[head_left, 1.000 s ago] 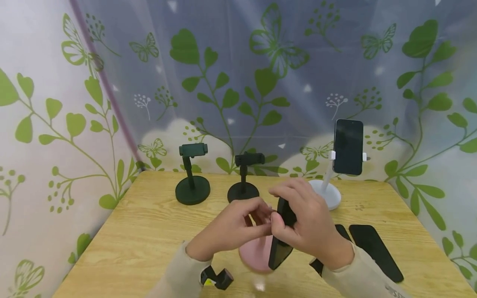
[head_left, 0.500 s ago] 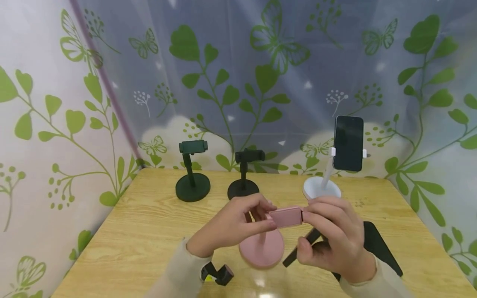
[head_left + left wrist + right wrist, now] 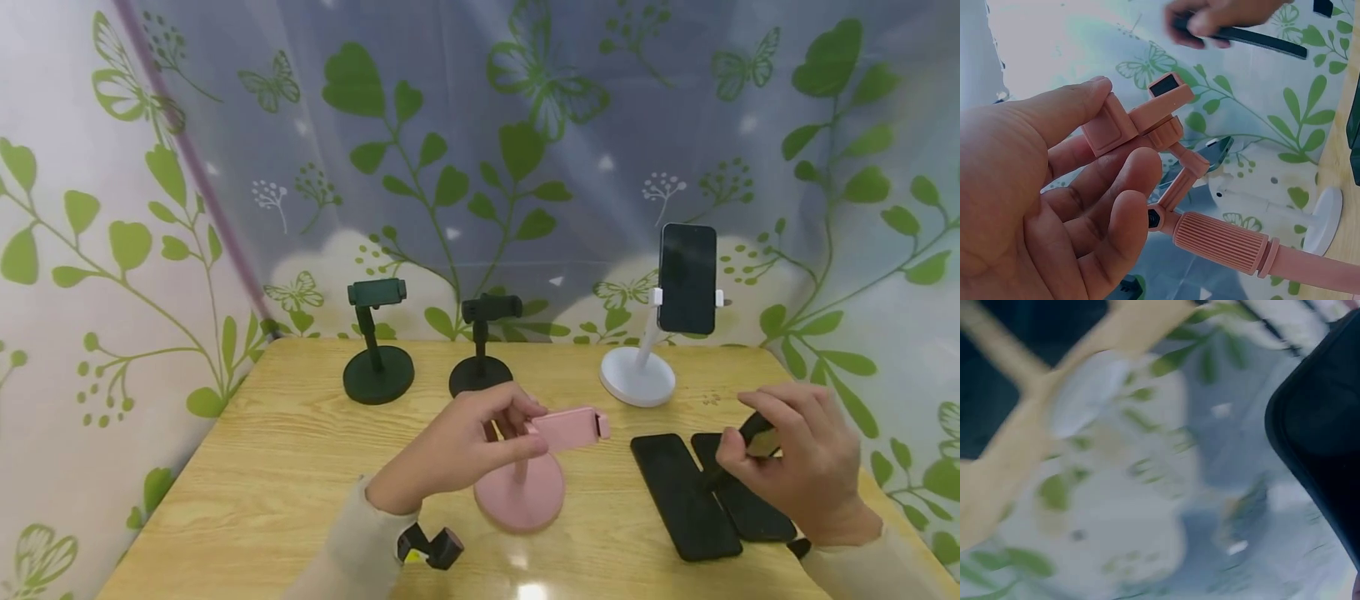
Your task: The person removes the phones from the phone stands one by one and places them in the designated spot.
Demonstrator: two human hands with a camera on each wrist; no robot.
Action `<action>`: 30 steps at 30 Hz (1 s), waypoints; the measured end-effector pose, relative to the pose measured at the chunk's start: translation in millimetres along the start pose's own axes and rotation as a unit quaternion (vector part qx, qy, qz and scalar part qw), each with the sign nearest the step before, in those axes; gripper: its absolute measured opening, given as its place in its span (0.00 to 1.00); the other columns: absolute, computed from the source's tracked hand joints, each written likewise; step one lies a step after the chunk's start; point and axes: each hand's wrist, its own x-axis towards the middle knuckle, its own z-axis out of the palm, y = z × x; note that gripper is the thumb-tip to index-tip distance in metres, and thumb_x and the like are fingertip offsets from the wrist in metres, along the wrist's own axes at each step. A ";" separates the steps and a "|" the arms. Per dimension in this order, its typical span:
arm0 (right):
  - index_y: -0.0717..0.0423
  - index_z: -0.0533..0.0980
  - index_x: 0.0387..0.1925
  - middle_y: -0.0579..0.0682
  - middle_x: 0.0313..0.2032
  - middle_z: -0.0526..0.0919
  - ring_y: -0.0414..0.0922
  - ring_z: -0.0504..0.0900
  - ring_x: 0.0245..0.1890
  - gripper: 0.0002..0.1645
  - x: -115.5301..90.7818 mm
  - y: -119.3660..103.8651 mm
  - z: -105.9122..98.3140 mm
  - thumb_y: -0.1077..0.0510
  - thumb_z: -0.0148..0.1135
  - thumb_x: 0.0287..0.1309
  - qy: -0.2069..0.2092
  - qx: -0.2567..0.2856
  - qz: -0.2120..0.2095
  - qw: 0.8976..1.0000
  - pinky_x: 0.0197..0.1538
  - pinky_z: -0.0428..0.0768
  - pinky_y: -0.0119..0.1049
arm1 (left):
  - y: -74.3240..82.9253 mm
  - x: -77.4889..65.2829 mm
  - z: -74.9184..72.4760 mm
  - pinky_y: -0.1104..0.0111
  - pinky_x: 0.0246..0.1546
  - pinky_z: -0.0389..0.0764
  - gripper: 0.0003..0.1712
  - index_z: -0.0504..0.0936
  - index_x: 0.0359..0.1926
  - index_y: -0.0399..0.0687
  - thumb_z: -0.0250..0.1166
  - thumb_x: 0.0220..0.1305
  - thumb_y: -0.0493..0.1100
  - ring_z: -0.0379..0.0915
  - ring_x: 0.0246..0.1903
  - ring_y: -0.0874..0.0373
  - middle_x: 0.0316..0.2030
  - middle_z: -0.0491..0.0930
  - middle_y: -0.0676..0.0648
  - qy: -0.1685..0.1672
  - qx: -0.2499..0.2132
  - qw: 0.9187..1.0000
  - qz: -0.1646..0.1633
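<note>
A pink phone stand [image 3: 520, 504] stands on the table in front of me. My left hand [image 3: 468, 450] pinches the left end of its clamp [image 3: 567, 430] between thumb and fingers. In the left wrist view the jointed pink arm [image 3: 1222, 242] runs down from that clamp. Off to the right, my right hand [image 3: 810, 467] grips a black phone [image 3: 1322, 425], held tilted above the table. Below that hand two other dark phones lie side by side, the left phone [image 3: 686, 500] in plain sight and the right phone [image 3: 757, 512] partly covered by the hand.
At the back stand a dark green phone stand [image 3: 378, 375], a black phone stand [image 3: 480, 371] and a white phone stand [image 3: 637, 379], which bears an upright phone [image 3: 686, 279]. A leaf-patterned curtain [image 3: 420, 208] hangs behind the wooden table [image 3: 285, 467].
My right hand has carried the phone away from the pink stand to the right, over the lying phones. The clamp, earlier behind the phone, now shows bare. My left hand keeps its hold.
</note>
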 end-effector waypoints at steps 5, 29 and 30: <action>0.69 0.79 0.33 0.67 0.28 0.79 0.68 0.76 0.27 0.28 -31.5 38.2 -26.6 0.45 0.51 0.63 -0.087 -0.080 0.016 0.993 0.40 0.82 0.38 | -1.8 -1.6 -0.8 0.68 0.33 0.81 0.13 0.83 0.53 0.54 0.70 0.70 0.47 0.79 0.33 0.62 0.37 0.83 0.57 -0.004 -0.005 1.000 -0.005; 0.59 0.78 0.39 0.57 0.30 0.80 0.58 0.77 0.27 0.19 -107.3 133.4 -79.4 0.50 0.61 0.48 -0.437 -0.167 0.104 0.878 0.18 0.76 0.53 | -1.1 -0.4 -1.4 0.68 0.33 0.80 0.13 0.82 0.53 0.56 0.70 0.70 0.48 0.79 0.33 0.62 0.37 0.83 0.58 -0.008 -0.004 1.000 -0.006; 0.59 0.78 0.39 0.58 0.31 0.80 0.57 0.77 0.27 0.19 -109.0 135.4 -79.5 0.52 0.65 0.45 -0.452 -0.167 0.116 0.869 0.18 0.76 0.52 | -0.6 -0.2 -1.4 0.68 0.33 0.80 0.13 0.82 0.53 0.56 0.70 0.70 0.48 0.79 0.33 0.62 0.37 0.83 0.58 -0.008 -0.004 1.000 -0.006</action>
